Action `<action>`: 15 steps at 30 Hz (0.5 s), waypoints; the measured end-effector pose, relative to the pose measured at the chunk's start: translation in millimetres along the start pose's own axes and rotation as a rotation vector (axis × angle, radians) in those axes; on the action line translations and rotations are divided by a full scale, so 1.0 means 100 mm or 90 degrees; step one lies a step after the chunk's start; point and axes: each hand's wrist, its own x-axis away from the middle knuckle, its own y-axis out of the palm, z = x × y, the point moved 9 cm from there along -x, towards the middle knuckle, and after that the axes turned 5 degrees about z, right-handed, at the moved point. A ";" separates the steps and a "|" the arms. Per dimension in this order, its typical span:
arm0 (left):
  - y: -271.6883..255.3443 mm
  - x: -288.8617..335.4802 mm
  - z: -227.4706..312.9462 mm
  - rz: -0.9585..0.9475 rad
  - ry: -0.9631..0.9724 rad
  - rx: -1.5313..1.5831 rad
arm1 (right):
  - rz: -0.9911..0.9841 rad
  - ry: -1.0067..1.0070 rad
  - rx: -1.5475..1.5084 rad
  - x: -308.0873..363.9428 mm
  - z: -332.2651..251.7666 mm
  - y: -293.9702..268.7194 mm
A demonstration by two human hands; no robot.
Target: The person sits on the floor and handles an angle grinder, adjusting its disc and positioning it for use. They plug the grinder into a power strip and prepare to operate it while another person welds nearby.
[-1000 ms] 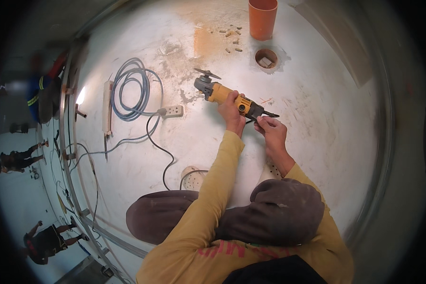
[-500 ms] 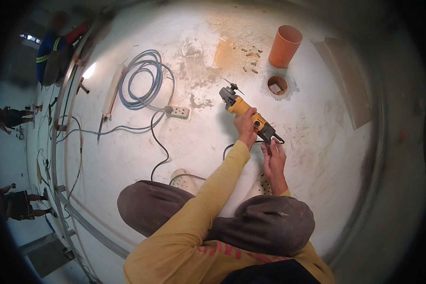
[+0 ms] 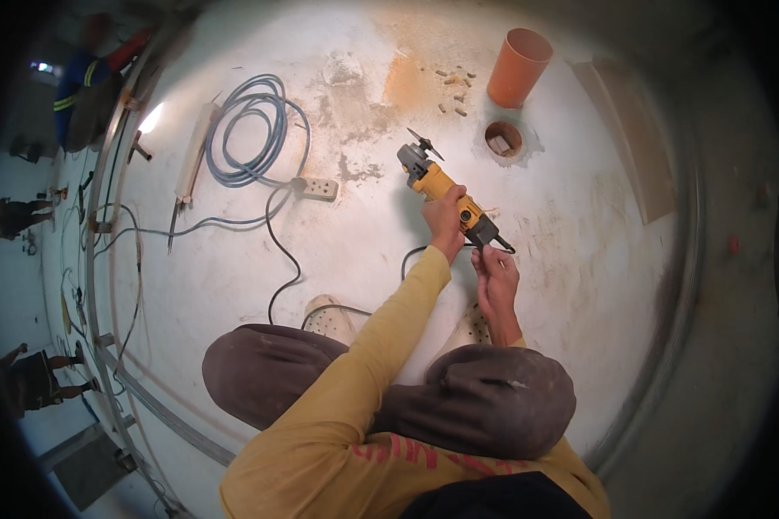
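Note:
A yellow and black angle grinder (image 3: 440, 183) is held aslant above the floor, its grey head and thin disc (image 3: 425, 144) pointing away from me. My left hand (image 3: 444, 223) wraps round the middle of its yellow body. At the black rear end, beside the cord outlet, my right hand (image 3: 498, 281) has its fingers curled, fingertips against the housing. Whatever small part they touch there is hidden. From near the grinder, a black cord (image 3: 407, 257) drops toward the floor. My shoes (image 3: 329, 320) stand beneath, between my bent knees.
A white socket block (image 3: 320, 189) joins a coiled blue-grey cable (image 3: 249, 130) at left. An orange pipe piece (image 3: 519, 69) stands beyond a round floor hole (image 3: 503, 140), near small cut pieces (image 3: 455, 80). A bent brown sheet (image 3: 636, 143) lies right. Past a metal rail (image 3: 99, 225) are other people.
The grinder has turned slightly, so its disc shows at another angle. My right fingers have come up closer against its rear end. The whole view has shifted a little.

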 end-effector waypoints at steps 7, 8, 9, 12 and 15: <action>0.03 0.07 0.05 -0.031 -0.044 0.075 | -0.057 0.017 -0.091 0.08 -0.03 0.04; 0.03 0.10 0.08 -0.032 -0.048 0.079 | -0.062 0.021 -0.086 0.10 -0.03 0.03; 0.04 0.14 0.11 -0.043 -0.048 0.086 | -0.088 0.015 -0.094 0.12 -0.04 0.06; 0.06 0.19 0.14 -0.057 -0.059 0.032 | -0.044 -0.020 0.002 0.10 -0.03 0.02; 0.05 0.16 0.13 -0.077 -0.055 0.010 | -0.062 -0.009 0.015 0.14 -0.03 0.08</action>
